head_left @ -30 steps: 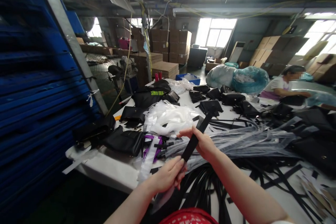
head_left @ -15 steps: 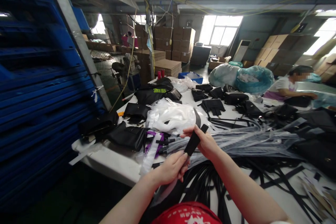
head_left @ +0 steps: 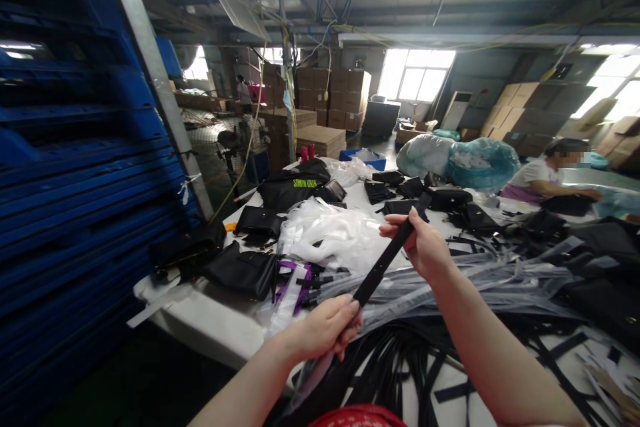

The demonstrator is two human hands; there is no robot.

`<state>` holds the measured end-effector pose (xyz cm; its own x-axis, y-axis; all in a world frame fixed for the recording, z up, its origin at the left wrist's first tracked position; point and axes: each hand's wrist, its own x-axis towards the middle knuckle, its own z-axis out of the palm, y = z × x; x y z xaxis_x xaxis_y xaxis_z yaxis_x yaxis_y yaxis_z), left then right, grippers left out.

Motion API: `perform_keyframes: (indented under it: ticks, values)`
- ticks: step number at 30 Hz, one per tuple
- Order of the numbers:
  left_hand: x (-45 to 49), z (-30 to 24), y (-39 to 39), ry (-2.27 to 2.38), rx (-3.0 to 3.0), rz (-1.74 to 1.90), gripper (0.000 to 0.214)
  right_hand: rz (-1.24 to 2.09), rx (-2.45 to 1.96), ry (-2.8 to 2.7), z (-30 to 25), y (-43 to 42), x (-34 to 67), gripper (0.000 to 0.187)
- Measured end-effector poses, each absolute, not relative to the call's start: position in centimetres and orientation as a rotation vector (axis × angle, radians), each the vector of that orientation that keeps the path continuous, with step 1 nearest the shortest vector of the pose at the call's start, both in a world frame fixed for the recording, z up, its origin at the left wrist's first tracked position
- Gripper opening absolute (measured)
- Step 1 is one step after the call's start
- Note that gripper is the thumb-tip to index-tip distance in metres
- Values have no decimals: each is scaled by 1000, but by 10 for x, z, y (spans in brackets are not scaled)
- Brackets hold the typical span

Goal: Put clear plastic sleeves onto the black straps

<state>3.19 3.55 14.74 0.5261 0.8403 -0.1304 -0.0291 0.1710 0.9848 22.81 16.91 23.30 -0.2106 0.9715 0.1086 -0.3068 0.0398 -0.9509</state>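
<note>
Right hand (head_left: pixel 426 248) now farther from left hand (head_left: pixel 326 327)
Fingers of both pinch the black strap (head_left: pixel 381 267), apparently to keep it straight.

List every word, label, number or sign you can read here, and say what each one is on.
"SANTA", in yellow-green letters on the black bag; the second word looks like "LOLLA" but is too blurred to be sure.
Red item at the bottom edge: white marks, unreadable.
Stacked cardboard boxes: any print is too small to read.
Black strap: no lettering visible.
</note>
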Motion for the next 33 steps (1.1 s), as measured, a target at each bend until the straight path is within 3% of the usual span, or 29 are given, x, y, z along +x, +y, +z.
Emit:
perform_keyframes:
  ticks: [10, 13, 18, 24, 33]
  values:
    - [30, 162, 39, 764, 1239, 835, 46, 1573, -711, -1381, 222, 147, 211, 50]
    - [27, 162, 39, 762, 1220, 856, 47, 1419, -704, -1266, 226, 155, 215, 43]
    - [23, 166, 36, 777, 1203, 823, 47, 1118, -679, -1274, 237, 170, 227, 62]
    - [23, 171, 39, 735, 1172, 800, 47, 1027, -710, -1378, 243, 171, 217, 38]
    - [23, 181, 48, 687, 1134, 911, 44, 1046, -741, -1671, 234, 125, 191, 37]
